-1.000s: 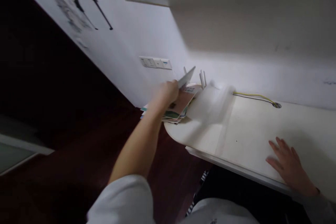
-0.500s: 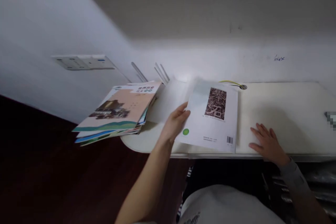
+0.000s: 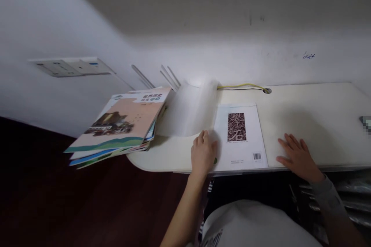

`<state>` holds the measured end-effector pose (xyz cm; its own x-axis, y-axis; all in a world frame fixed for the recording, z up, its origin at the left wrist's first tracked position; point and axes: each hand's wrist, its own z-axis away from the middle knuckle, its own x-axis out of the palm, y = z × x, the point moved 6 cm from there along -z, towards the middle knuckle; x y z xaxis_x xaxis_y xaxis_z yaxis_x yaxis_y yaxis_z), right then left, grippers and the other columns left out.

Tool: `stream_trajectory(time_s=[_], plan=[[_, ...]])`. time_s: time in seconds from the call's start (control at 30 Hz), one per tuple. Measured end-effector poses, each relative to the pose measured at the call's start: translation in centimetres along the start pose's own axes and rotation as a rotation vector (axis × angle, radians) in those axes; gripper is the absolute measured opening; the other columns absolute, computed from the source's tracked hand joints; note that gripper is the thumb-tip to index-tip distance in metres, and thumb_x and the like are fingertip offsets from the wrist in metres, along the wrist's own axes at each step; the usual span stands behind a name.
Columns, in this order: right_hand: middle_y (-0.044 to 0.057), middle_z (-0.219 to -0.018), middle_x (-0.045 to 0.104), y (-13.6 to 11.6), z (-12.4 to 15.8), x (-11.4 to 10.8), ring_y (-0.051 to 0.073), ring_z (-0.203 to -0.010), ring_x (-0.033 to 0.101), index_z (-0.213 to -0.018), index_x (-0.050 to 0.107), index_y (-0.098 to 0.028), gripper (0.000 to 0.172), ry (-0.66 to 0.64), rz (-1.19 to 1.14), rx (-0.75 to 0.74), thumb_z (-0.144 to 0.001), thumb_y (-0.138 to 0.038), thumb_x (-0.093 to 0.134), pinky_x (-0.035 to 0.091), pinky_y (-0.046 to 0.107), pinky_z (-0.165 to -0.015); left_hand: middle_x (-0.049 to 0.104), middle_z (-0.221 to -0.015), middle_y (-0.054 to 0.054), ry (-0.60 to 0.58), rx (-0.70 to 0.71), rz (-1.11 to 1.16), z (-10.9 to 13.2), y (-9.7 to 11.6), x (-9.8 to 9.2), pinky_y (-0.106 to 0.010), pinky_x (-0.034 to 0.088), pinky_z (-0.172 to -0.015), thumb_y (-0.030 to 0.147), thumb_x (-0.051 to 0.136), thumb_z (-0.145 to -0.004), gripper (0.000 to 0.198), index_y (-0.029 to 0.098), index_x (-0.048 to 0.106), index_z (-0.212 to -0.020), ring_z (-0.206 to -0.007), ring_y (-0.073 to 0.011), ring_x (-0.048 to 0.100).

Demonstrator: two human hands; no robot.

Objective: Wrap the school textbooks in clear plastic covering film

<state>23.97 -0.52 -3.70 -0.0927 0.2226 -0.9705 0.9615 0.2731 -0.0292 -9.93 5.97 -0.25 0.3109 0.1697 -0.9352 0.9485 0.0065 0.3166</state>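
Observation:
A white book [image 3: 249,131] lies flat on the desk with its back cover up, showing a dark picture panel and a barcode. At its left edge is my left hand [image 3: 203,153], fingers bent and closed there, thumb by the cover and partly hiding a green dot. What lies under those fingers is hidden. My right hand [image 3: 296,155] rests on the desk right of the book, palm down, fingers spread and holding nothing. A blurred whitish shape [image 3: 188,110] spreads left of the book; I cannot make out what it is.
Several books in a stack [image 3: 124,119] overhang the desk's [image 3: 313,123] left end. Behind them stand several thin grey rods [image 3: 169,77]. A yellow cable [image 3: 243,85] runs into a hole at the back. A wall socket panel [image 3: 74,67] is at left.
The book has come down from a tilted, raised position to lie flat. My left hand has moved from the book's raised left side down to the desk. My right hand stays spread in place.

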Motion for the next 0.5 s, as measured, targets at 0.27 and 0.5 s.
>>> stream_trajectory(time_s=[0.27,0.5], plan=[[0.015,-0.143,0.039,0.0,0.2,0.1,0.031,-0.133,0.032,-0.136,0.043,-0.019,0.06,0.018,0.034,-0.013,-0.088,-0.055,0.035,0.023,0.053,-0.104,0.031,-0.145,-0.023,-0.102,-0.01,-0.34,2.4,1.2,1.0,-0.06,0.03,-0.102,0.046,0.034,-0.092,0.06,0.004,0.046,-0.132,-0.134,-0.041,0.027],[0.015,-0.143,0.04,0.2,0.3,0.3,0.033,-0.131,0.034,-0.138,0.039,-0.021,0.06,0.031,0.032,-0.014,-0.088,-0.054,0.036,0.024,0.055,-0.103,0.033,-0.146,-0.019,-0.068,0.004,-0.363,2.5,1.8,0.8,-0.062,0.027,-0.102,0.035,0.033,-0.093,0.049,0.008,0.05,-0.13,-0.135,-0.0397,0.025]])
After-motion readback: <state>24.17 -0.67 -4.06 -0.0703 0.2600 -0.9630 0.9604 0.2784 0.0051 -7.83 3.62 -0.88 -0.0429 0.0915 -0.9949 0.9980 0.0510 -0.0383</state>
